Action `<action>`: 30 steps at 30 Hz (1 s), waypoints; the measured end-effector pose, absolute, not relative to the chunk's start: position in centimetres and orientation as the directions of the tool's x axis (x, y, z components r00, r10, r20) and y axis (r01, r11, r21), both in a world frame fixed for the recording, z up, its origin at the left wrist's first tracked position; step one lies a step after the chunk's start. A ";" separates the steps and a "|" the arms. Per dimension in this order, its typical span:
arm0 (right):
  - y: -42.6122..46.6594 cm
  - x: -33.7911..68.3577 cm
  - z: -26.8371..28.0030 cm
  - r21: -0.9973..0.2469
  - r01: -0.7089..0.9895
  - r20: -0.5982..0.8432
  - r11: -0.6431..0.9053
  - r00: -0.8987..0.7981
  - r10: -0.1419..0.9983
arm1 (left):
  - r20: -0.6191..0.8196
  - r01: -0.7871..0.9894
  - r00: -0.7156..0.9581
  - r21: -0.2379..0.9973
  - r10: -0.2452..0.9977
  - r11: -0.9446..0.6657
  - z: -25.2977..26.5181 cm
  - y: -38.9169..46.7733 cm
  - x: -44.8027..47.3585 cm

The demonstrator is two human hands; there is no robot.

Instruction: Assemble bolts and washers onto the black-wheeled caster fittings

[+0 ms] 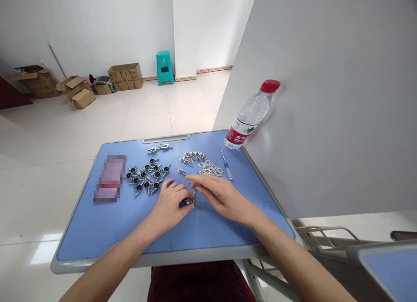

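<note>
My left hand (172, 204) rests on the blue desk top (228, 232), its fingers closed round a small metal fitting (189, 201) with a dark part. Just to the right, my right hand (221, 195) is bent over that fitting, thumb and fingers pinched on a thin rod-like piece (195, 194) too small to name. Left of centre lie several similar metal fittings (143, 175) with round black centres. Beyond my right hand are flat pale metal plates (211, 167) and small silver pieces (197, 155). A screwdriver (228, 168) with a clear blue handle lies to their right.
A water bottle (249, 117) with a red cap stands at the desk's back right, beside a grey panel (325, 98). A blurred purple rectangle (110, 178) lies at left. Two fork-shaped metal parts (159, 148) sit near the back edge. Boxes (125, 76) and a green stool (165, 67) stand beyond.
</note>
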State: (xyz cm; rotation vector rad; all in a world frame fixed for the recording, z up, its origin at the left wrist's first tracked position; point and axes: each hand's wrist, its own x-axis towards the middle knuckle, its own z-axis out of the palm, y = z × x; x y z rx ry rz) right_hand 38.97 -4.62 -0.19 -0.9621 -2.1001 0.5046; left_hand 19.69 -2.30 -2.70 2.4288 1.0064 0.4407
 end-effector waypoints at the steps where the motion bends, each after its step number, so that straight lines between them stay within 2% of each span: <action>1: -4.6 39.0 -0.2 -0.612 0.476 0.480 0.632 -0.412 0.774 | 0.111 0.574 0.679 0.536 0.726 -0.619 -2.7 -2.3 19.7; 5: -4.2 39.1 -0.7 -0.611 0.526 0.507 0.591 -0.313 0.803 | 0.112 0.574 0.677 0.539 0.727 -0.617 -2.8 -2.2 19.7; 11: -4.2 38.7 -1.4 -0.538 0.553 0.583 0.636 -0.301 0.755 | 0.125 0.575 0.678 0.524 0.725 -0.628 -3.2 -2.2 19.6; 19: -4.6 39.0 -0.8 -0.685 0.418 0.476 0.596 -0.361 0.801 | 0.123 0.579 0.666 0.537 0.736 -0.614 -3.0 -2.2 19.6; 26: -4.5 38.1 -1.4 -0.635 0.492 0.546 0.595 -0.259 0.797 | 0.142 0.583 0.664 0.517 0.734 -0.627 -3.3 -2.1 19.7; 30: -4.6 37.7 -1.8 -0.601 0.485 0.591 0.635 -0.265 0.762 | 0.153 0.593 0.661 0.493 0.735 -0.636 -3.5 -2.1 19.8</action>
